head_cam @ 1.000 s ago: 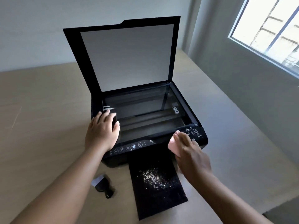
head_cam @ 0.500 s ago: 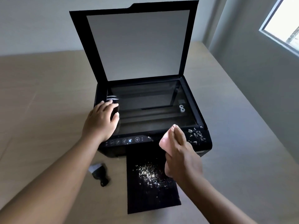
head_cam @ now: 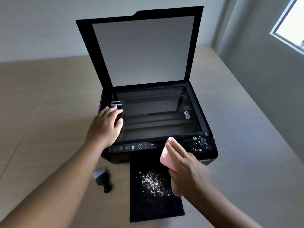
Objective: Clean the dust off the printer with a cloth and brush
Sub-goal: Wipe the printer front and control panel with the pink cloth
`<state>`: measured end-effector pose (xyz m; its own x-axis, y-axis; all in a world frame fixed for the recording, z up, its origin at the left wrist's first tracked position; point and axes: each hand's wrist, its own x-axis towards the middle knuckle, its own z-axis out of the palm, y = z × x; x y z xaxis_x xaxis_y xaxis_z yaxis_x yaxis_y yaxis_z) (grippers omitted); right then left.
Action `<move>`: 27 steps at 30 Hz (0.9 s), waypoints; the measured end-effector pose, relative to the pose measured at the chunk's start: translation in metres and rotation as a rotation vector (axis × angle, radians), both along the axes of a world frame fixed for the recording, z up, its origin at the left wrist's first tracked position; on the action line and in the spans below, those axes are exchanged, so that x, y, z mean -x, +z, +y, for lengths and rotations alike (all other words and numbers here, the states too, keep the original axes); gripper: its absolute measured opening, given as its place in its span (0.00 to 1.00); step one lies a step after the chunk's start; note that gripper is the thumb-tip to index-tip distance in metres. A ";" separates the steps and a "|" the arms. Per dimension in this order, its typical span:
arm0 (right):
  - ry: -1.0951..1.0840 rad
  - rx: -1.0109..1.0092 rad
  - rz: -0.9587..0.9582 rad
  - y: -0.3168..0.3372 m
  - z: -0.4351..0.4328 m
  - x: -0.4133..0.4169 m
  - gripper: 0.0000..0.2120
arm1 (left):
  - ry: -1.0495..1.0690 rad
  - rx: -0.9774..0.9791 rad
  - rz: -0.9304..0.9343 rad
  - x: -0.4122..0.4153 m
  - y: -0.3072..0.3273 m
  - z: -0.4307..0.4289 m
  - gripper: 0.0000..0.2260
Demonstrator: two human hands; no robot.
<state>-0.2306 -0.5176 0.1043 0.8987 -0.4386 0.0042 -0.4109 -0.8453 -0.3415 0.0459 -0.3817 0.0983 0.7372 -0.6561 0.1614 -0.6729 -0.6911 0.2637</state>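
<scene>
A black printer (head_cam: 209, 155) stands on a wooden table with its scanner lid (head_cam: 143, 50) raised. White dust (head_cam: 199, 143) lies on its front right corner, and more dust (head_cam: 153, 181) is spread on the black output tray (head_cam: 154, 209). My left hand (head_cam: 105, 127) rests flat on the printer's front left corner, holding nothing. My right hand (head_cam: 185, 170) presses a pink cloth (head_cam: 165, 157) against the printer's front edge, just left of the corner dust. A small black brush (head_cam: 103, 179) with pale bristles lies on the table left of the tray.
The wooden table (head_cam: 41, 112) extends left and right of the printer. A grey wall and a window (head_cam: 292, 25) are at the right. Two small white rings (head_cam: 187, 115) sit on the scanner glass at its right side.
My right hand with the cloth has slid left along the printer's front edge, away from the corner dust. My left hand has stayed in place.
</scene>
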 end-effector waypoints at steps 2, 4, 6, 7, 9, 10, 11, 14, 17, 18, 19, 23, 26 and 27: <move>-0.044 -0.021 -0.044 0.006 -0.006 0.006 0.37 | -0.003 -0.014 -0.008 0.002 0.002 -0.001 0.18; -0.109 0.005 -0.040 0.006 -0.013 0.007 0.38 | -0.009 -0.033 -0.025 0.006 0.004 -0.002 0.20; -0.127 0.011 0.019 0.005 -0.016 0.002 0.37 | -0.005 -0.022 -0.021 0.014 0.008 -0.006 0.23; -0.098 0.015 0.033 0.005 -0.015 -0.001 0.37 | -0.001 -0.007 -0.005 0.021 0.010 -0.012 0.25; -0.028 -0.001 0.034 0.006 -0.016 -0.007 0.37 | -0.035 0.026 0.045 0.040 0.012 -0.029 0.27; -0.001 -0.009 0.040 0.006 -0.018 -0.006 0.36 | -0.071 0.038 0.071 0.051 0.012 -0.038 0.28; 0.023 -0.006 0.043 0.006 -0.023 -0.003 0.36 | -0.102 0.041 0.098 0.062 0.011 -0.047 0.28; 0.052 0.026 0.009 0.001 -0.037 0.015 0.37 | -0.109 -0.014 0.086 0.080 0.003 -0.060 0.27; -0.006 -0.019 -0.070 -0.002 -0.049 0.031 0.34 | -0.085 -0.041 0.021 0.078 0.000 -0.060 0.28; -0.045 -0.027 -0.119 -0.002 -0.052 0.035 0.32 | -0.088 -0.039 0.013 0.077 -0.001 -0.060 0.28; -0.097 -0.018 -0.153 -0.003 -0.054 0.040 0.31 | -0.094 -0.037 0.008 0.077 -0.001 -0.060 0.27; -0.294 -0.041 -0.133 -0.017 -0.055 0.049 0.33 | -0.092 -0.031 -0.017 0.079 0.000 -0.062 0.26; -0.245 -0.029 -0.109 -0.021 -0.045 0.036 0.35 | -0.093 -0.039 -0.034 0.078 -0.001 -0.063 0.26; -0.203 -0.015 -0.098 -0.022 -0.044 0.034 0.35 | -0.093 -0.042 -0.034 0.078 -0.002 -0.062 0.26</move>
